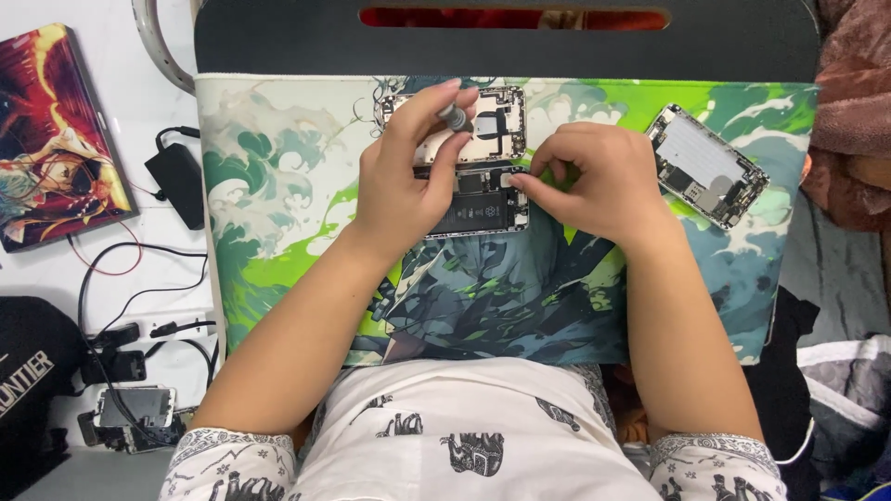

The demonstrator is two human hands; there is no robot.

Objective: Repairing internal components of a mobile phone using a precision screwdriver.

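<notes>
White desk point(139, 83) under a large rectangular cloth mat printed with green and teal waves point(278, 176), laid on a dark board.

Opened phone with a black battery and bare metal chassis point(483, 199) lies at mat centre, between both hands, its hinged upper half point(497, 125) folded away beyond.

Left hand point(404, 181) rests on the phone's left side; thumb and forefinger are pinched shut on a small grey cylindrical tool handle point(455, 116). Tip hidden.

Right hand point(594, 181) is curled, fingertips pressed tight at the phone's right edge. Whether they grip anything small I cannot tell.

Second opened phone shell, silver-grey inside point(707, 165), sits apart near the mat's right edge.

Risks, as judgement: a slip of the tool could gouge the battery or a flex cable; any loose screw would vanish against the busy print; the folded half could strain its connectors if nudged.

Hidden: phone's middle lies under both hands. Black charger and cables point(176, 181) at left, partly tangled.
</notes>
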